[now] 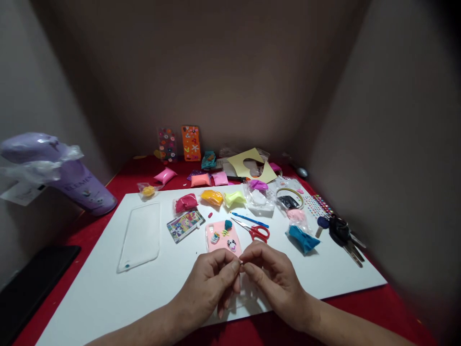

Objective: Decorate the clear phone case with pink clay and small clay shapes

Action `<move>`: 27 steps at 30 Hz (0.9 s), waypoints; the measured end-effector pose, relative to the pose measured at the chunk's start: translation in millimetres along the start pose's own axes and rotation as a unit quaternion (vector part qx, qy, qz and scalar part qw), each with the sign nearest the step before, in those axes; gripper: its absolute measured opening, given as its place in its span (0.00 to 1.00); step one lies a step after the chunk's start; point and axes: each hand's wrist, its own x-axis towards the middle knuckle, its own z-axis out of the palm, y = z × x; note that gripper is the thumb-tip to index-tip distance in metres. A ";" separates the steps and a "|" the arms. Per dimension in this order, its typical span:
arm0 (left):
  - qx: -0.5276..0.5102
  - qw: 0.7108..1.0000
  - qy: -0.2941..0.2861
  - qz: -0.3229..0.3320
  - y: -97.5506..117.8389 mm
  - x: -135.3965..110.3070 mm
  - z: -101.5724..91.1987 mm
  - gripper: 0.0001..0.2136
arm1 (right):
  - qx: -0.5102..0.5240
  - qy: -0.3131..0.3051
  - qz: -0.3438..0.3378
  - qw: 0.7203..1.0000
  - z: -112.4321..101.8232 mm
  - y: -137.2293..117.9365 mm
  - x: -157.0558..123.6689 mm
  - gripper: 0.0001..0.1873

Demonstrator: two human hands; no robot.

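My left hand (pixel 212 278) and my right hand (pixel 275 283) meet fingertip to fingertip at the front of the white board (pixel 97 288). Both are closed in a pinch around a tiny pale bit, too small to name. Just beyond them, a phone case (pixel 211 230) has its upper part covered in pink clay. On it sit small clay figures: a blue ball (pixel 228 224), a cupcake-like shape (pixel 215 237) and a black-and-white striped piece (pixel 232 245). Its clear lower part lies partly hidden beneath my hands. Red-handled scissors (pixel 258 233) and a blue tool (pixel 250 219) lie beyond my right hand.
A clear phone case (pixel 140 235) and a picture tin (pixel 185 226) lie left. Bagged clay in several colours, such as orange (pixel 212 197) and blue (pixel 303 239), lines the board. Keys (pixel 345 235) rest right. A purple bottle (pixel 81 178) leans left; decorated cases (pixel 191 143) stand behind.
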 end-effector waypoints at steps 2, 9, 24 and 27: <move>-0.002 1.000 -0.005 -0.003 -0.7 0.2 -0.2 0.17 | -0.008 0.005 -0.002 1.000 0.0 0.1 -0.2 0.07; -0.034 0.999 -0.014 -0.026 4.3 0.7 1.1 0.18 | -0.018 0.007 0.006 1.000 -0.2 -0.4 -0.6 0.09; -0.029 0.998 0.010 -0.051 3.2 1.0 2.4 0.14 | -0.021 0.013 0.008 1.000 -0.8 2.0 -2.7 0.06; -0.020 0.999 0.004 -0.048 3.4 1.1 2.0 0.14 | -0.009 0.009 0.008 1.000 -1.4 2.5 -2.8 0.07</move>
